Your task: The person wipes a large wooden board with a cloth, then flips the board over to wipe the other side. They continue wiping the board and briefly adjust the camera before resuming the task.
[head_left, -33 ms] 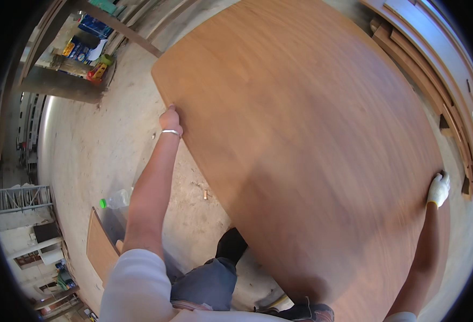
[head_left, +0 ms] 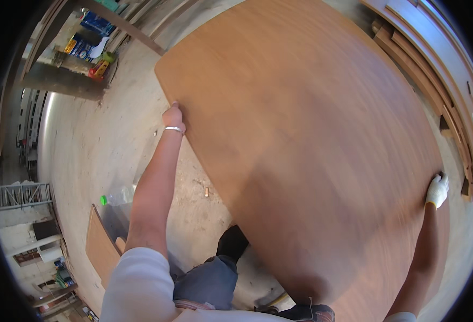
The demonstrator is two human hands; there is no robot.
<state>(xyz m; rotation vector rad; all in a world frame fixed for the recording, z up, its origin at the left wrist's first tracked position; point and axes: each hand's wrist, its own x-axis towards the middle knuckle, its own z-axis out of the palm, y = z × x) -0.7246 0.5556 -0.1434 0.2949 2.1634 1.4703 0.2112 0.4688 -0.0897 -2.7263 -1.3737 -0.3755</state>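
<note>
A large brown wood-grain panel [head_left: 301, 139] with rounded corners fills the middle and right of the head view, its surface facing me. My left hand [head_left: 173, 116], bare with a silvery band at the wrist, is closed on the panel's left edge; the thumb shows on the near face and the other fingers are mostly hidden. At the opposite long edge, my right hand [head_left: 438, 190] wears a white glove. It grips that edge, and its fingertips are partly out of sight. The panel's lower part passes in front of my legs.
Several long boards [head_left: 435, 91] are stacked along the right. On the concrete floor at left lie a clear bottle with a green cap [head_left: 115, 197] and a smaller wooden board [head_left: 100, 244]. A wooden frame [head_left: 121, 24] and colourful packages [head_left: 80, 48] stand at upper left.
The panel's upper left edge and my left hand have shifted very slightly to the right in the picture. Both hands keep the same hold.
</note>
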